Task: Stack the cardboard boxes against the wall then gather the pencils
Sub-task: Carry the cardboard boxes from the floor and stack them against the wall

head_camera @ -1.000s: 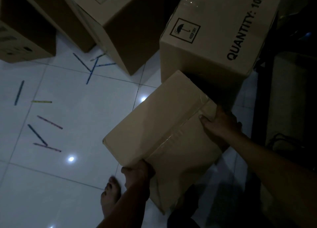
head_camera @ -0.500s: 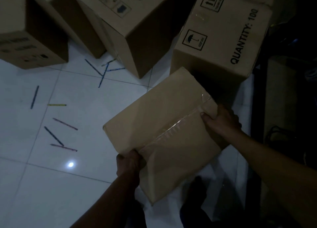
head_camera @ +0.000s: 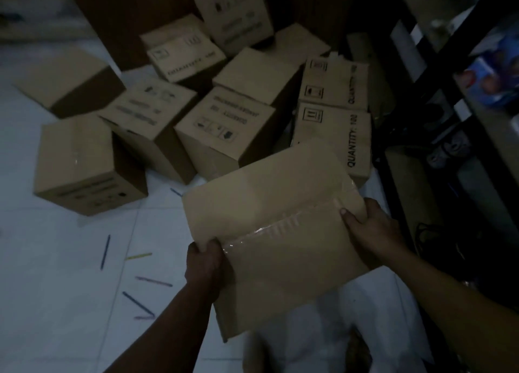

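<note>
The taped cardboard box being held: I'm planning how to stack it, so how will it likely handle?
The cardboard box is probably stiff: its faces look flat between the left hand and right hand. It seems fairly light, held by edge grips alone. Its glossy tape may feel slippery.

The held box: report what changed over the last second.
The taped box has turned squarer to the camera, and the view has swung up to the scattered boxes beyond it. Left hand and right hand keep gripping its edges; the pencils still lie on the floor.
</note>
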